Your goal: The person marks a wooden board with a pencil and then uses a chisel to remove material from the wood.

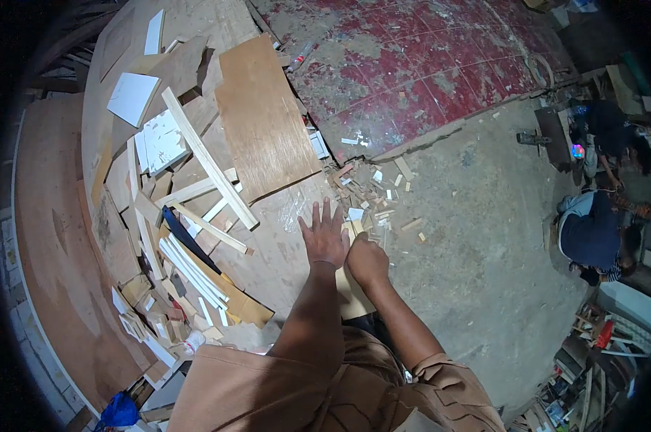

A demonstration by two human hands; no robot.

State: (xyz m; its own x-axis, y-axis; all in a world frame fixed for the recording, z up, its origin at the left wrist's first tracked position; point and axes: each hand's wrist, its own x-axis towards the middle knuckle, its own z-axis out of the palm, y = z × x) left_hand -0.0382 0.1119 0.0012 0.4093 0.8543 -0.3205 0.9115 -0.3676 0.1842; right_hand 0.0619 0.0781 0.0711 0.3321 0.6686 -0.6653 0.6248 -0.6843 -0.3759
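My left hand (324, 234) is stretched out flat with its fingers spread, over the edge of a large wooden board (282, 245) covered in offcuts. My right hand (367, 261) is closed in a fist right beside it, resting on a pale flat piece of wood (353, 294) whose end shows below my wrists. Whether the fist grips that piece or only presses on it is hidden. A long pale wooden strip (209, 160) lies diagonally across the pile to the left of my hands.
A brown plywood sheet (262, 119) leans over the pile. White laminate pieces (160, 140) and thin white strips (192, 270) lie scattered. Small wood scraps (379, 191) litter the concrete floor. A crouching person (593, 232) works at the right. Cracked red flooring (426, 65) lies beyond.
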